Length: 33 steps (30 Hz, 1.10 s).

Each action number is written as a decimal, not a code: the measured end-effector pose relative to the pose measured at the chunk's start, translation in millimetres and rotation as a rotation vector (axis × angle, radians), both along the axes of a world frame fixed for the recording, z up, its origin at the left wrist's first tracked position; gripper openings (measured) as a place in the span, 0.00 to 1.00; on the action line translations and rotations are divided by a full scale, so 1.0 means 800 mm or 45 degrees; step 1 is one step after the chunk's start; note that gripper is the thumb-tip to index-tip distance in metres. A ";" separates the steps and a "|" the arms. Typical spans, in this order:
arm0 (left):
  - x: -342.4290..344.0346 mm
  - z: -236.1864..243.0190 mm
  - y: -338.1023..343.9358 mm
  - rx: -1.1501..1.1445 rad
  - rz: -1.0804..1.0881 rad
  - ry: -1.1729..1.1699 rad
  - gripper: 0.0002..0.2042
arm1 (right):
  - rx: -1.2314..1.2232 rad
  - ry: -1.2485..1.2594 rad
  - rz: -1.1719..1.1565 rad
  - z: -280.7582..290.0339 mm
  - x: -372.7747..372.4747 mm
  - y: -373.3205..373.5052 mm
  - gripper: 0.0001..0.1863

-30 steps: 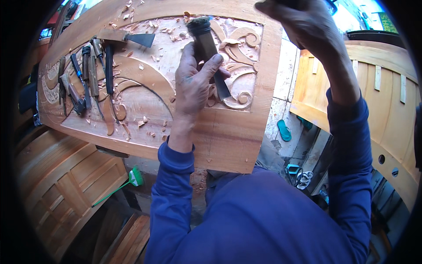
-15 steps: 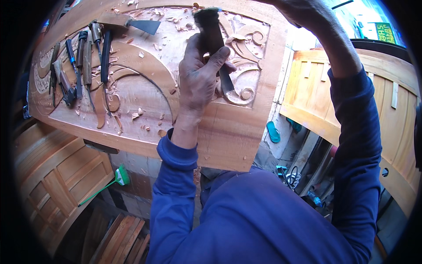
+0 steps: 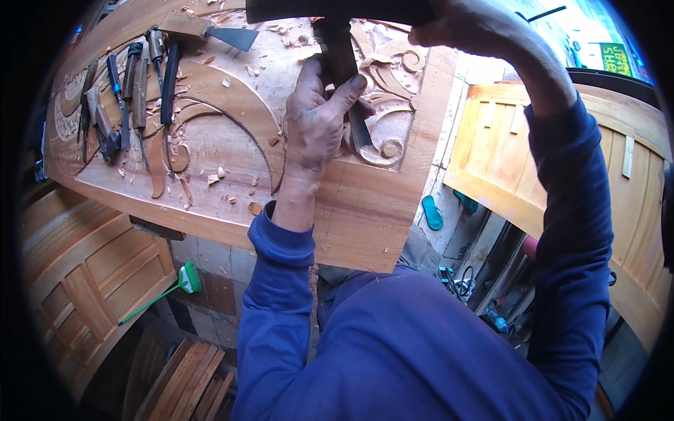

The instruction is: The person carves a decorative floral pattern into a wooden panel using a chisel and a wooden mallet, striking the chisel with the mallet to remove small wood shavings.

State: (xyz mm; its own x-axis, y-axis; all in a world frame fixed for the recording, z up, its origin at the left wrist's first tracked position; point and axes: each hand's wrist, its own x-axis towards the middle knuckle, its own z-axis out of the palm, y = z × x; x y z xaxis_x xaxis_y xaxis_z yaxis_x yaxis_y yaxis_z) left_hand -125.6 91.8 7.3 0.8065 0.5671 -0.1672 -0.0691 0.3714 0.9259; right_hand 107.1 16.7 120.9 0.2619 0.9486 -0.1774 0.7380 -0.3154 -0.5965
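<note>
My left hand [image 3: 312, 130] is wrapped round a dark chisel [image 3: 341, 56], held tilted with its blade down on the carved wooden panel [image 3: 365, 217]. The blade's tip meets the relief beside a small carved scroll [image 3: 390, 149]. At the top edge my right hand [image 3: 460, 28] grips a dark mallet [image 3: 337, 8], whose long body lies over the chisel's upper end. The picture's edge cuts off part of the mallet. Whether it touches the chisel I cannot tell.
Several chisels and gouges [image 3: 130, 91] lie on the panel's left part, near a scraper [image 3: 235, 38] and scattered wood shavings [image 3: 217, 175]. A wooden door [image 3: 562, 161] stands right, another door [image 3: 105, 274] lower left by a green broom [image 3: 188, 278]. Green sandals [image 3: 432, 212] lie on the floor.
My right hand has come down and left, bringing the mallet into view over the chisel's top. My left hand and the chisel have stayed nearly in place.
</note>
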 end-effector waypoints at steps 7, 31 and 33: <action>0.002 0.000 -0.003 -0.095 0.028 0.004 0.16 | 0.058 -0.075 -0.249 0.030 -0.027 0.020 0.45; -0.005 -0.013 -0.020 -0.114 0.269 -0.023 0.14 | 0.169 0.046 0.229 -0.025 0.009 0.061 0.45; -0.006 -0.014 -0.020 -0.099 0.286 -0.028 0.14 | 0.119 0.048 0.151 -0.009 -0.003 0.059 0.44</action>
State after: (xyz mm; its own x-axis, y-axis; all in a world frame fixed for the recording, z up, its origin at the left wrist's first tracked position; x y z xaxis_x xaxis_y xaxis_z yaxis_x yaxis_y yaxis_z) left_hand -130.4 76.1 -3.5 0.6655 0.7187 -0.2012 -0.1779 0.4146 0.8925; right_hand 104.6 64.1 113.6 0.1419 0.9854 -0.0941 0.7435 -0.1689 -0.6470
